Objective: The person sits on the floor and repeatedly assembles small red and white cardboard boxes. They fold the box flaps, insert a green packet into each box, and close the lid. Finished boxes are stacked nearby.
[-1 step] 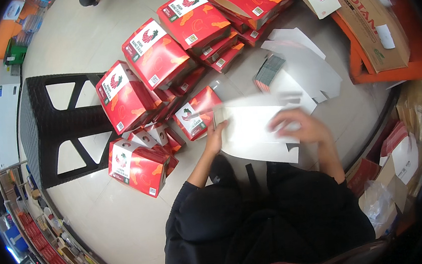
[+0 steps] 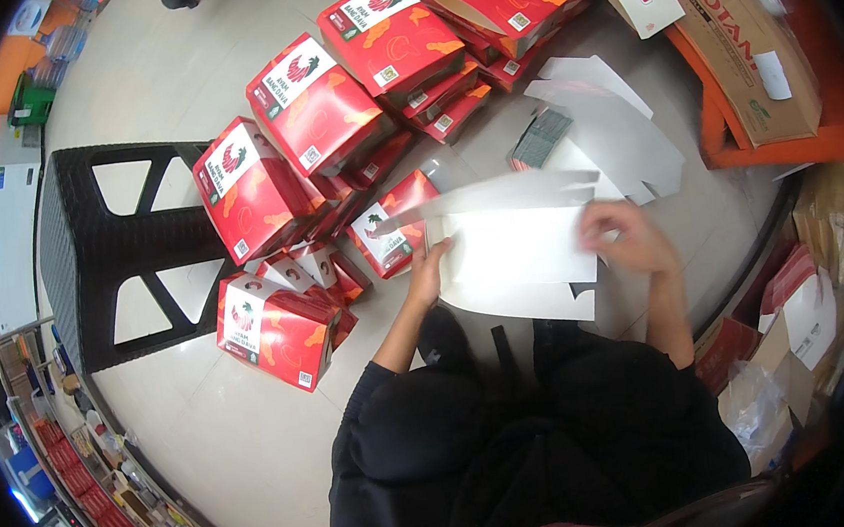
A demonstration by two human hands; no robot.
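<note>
A part-folded cardboard food box (image 2: 521, 250), white on its inside, is spread out in front of my knees. My left hand (image 2: 430, 271) grips its left edge, thumb on the white face. At the opposite edge is my right hand (image 2: 629, 237), its fingers curled and pinching at the cardboard there. The far flap (image 2: 506, 196) stands up and is slightly blurred. Just beyond my left hand, a finished red box (image 2: 393, 224) lies on the floor. Flat white box blanks (image 2: 616, 131) are spread beyond the right hand, beside a small dark stack of cards or sheets (image 2: 540, 138).
Several folded red boxes (image 2: 313, 102) are piled ahead and to the left. A black plastic stool (image 2: 128, 234) lies on its side at the left. A brown carton (image 2: 739, 45) rests on an orange surface (image 2: 783, 150) at right. Clear plastic (image 2: 755, 400) and cardboard pieces lie nearer right.
My right hand has moved right, from over the white panel to the box's right edge. The far flap stands higher. My left hand has kept its hold.
</note>
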